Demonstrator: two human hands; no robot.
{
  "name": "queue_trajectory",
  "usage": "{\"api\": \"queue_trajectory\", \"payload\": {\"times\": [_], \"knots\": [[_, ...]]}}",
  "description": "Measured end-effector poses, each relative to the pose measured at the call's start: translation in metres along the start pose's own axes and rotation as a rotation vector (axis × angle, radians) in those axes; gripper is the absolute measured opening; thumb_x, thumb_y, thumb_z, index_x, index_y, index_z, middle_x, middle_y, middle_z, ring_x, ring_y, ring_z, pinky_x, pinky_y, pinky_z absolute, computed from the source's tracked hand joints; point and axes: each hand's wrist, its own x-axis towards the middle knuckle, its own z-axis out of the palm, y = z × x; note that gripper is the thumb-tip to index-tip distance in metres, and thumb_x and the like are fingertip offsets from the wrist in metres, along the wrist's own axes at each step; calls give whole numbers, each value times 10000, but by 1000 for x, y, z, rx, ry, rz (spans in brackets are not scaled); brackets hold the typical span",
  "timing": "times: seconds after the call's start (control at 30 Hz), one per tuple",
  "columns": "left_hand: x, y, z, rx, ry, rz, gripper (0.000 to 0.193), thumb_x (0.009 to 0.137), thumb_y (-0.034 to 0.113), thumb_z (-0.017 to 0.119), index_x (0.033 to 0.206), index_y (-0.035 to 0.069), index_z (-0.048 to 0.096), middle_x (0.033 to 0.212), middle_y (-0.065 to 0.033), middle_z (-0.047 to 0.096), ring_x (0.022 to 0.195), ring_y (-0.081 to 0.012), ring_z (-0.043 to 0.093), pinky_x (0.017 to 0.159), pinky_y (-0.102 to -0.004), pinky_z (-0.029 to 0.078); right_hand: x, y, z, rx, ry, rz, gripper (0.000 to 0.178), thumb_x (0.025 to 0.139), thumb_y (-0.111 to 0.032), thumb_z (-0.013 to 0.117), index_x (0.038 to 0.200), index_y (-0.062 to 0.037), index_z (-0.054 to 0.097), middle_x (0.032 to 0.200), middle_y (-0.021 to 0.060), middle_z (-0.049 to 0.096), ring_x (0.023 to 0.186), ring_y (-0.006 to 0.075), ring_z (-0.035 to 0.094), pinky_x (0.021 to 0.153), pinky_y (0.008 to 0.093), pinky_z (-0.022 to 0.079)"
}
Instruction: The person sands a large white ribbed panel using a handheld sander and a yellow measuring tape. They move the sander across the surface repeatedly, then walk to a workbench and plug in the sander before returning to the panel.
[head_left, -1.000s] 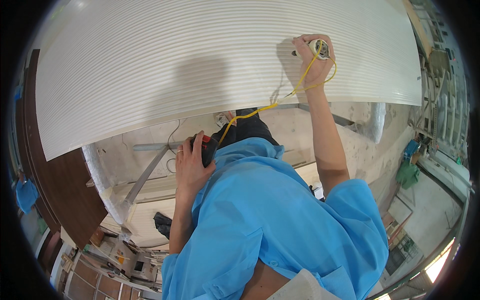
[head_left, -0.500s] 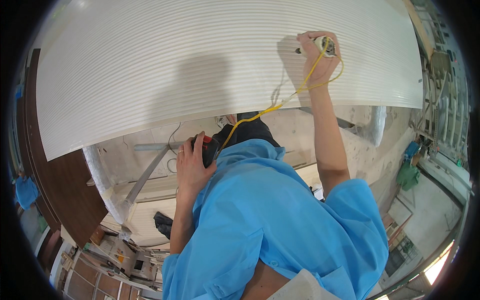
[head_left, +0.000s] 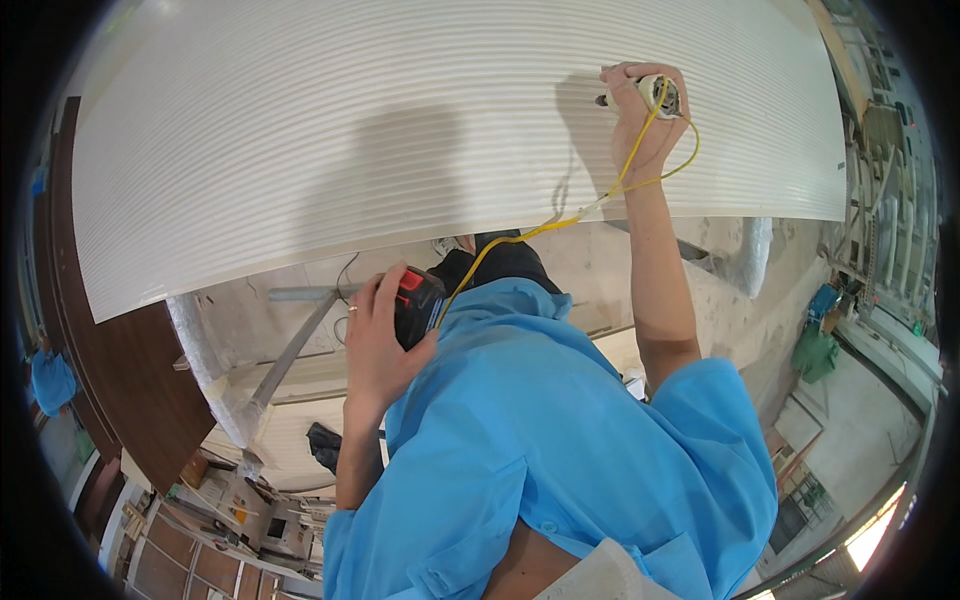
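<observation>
My left hand (head_left: 372, 350) is closed around a black and red battery pack (head_left: 418, 310) in front of my waist. From the pack a yellow cable (head_left: 545, 229) runs up and right, then splits into two thin wires. Those wires lead to a pale, round-bodied motor-like tool (head_left: 662, 97), whose exact kind I cannot make out. My right hand (head_left: 645, 140) wraps round its body, over the right part of a white ribbed panel (head_left: 250, 150). A short dark tip sticks out on the tool's left side, and the fingers hide much of the body.
Under the panel stands a metal frame, with a plastic-wrapped leg (head_left: 203, 360) at left and another wrapped leg (head_left: 757, 258) at right. A dark brown board (head_left: 150, 390) lies at the left. Green cloth (head_left: 816, 352) hangs at the far right. Another person's blue garment (head_left: 52, 382) shows far left.
My left hand has turned and tilted the battery pack, so more of its red and black side shows. My right hand has shifted slightly right and down with the tool.
</observation>
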Motion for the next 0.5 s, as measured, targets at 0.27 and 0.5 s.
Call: {"api": "queue_trajectory", "payload": {"times": [0.27, 0.5], "knots": [[30, 14, -11, -61, 284, 87, 905, 740, 162, 815, 1568, 98, 455, 1428, -216, 531, 1292, -404, 528, 1086, -522, 453, 1, 4, 8, -131, -10, 51, 144, 922, 39, 719, 1013, -5, 618, 934, 145, 737, 903, 249, 753, 879, 380, 606], [33, 7, -13, -57, 264, 38, 893, 753, 155, 795, 1574, 98, 450, 1427, -203, 535, 1308, -391, 519, 1090, -516, 452, 13, -5, 0, -29, -12, -32, 155, 917, 21, 733, 1024, -5, 624, 937, 143, 735, 935, 256, 753, 893, 383, 600]]}}
